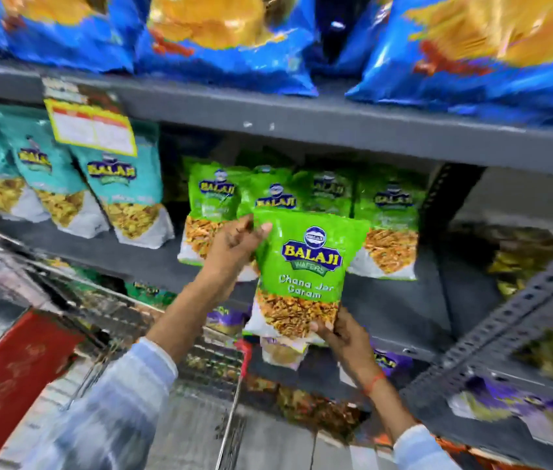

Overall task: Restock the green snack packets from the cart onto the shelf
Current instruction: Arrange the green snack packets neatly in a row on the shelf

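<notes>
Both hands grip Balaji Wafers packet (305, 262)

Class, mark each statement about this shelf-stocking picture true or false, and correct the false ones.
1. Both hands hold one green packet. True: the left hand grips its top corner, the right hand its bottom.
2. The held packet lies in the cart. False: it is held up in front of the shelf.
3. Blue bags sit on the shelf above. True.
4. Teal packets stand right of the green row. False: they stand to its left.
</notes>
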The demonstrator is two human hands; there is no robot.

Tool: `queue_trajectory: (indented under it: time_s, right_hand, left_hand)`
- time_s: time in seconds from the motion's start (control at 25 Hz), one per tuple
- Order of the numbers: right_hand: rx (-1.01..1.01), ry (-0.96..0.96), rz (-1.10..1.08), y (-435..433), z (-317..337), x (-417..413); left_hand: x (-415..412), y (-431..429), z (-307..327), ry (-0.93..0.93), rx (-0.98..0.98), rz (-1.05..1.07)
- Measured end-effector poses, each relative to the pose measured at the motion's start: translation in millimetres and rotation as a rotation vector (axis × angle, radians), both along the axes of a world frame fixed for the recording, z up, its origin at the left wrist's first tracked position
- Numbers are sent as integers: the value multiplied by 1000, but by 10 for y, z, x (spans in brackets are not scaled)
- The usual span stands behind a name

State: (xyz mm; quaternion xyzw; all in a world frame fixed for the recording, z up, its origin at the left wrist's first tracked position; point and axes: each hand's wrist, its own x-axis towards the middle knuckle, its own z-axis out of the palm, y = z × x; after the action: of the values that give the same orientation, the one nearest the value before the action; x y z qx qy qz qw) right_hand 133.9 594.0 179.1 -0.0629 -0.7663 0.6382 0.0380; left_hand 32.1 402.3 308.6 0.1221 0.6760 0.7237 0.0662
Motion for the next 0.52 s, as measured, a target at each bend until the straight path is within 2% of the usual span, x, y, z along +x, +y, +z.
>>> queue_trajectory:
  time_s: [0.08, 0.24, 0.36, 0.44, 0.52]
  right_hand:
    - [-19, 12, -53, 242, 100, -73]
    - [-52, 6, -28, 673, 217, -410]
    - [-59, -119, 4, 843, 192, -586]
    - [7, -140, 26, 911, 181, -657]
    - [116, -150, 48, 945, 217, -722]
  left_hand:
    - [53, 266, -144, 74, -144, 22]
    - [139, 643, -623, 245, -513, 23]
    - [47, 801, -719, 329, -622, -22]
    - [26, 850, -809, 341, -693, -58]
    - [79, 851, -873, 303, -681, -80]
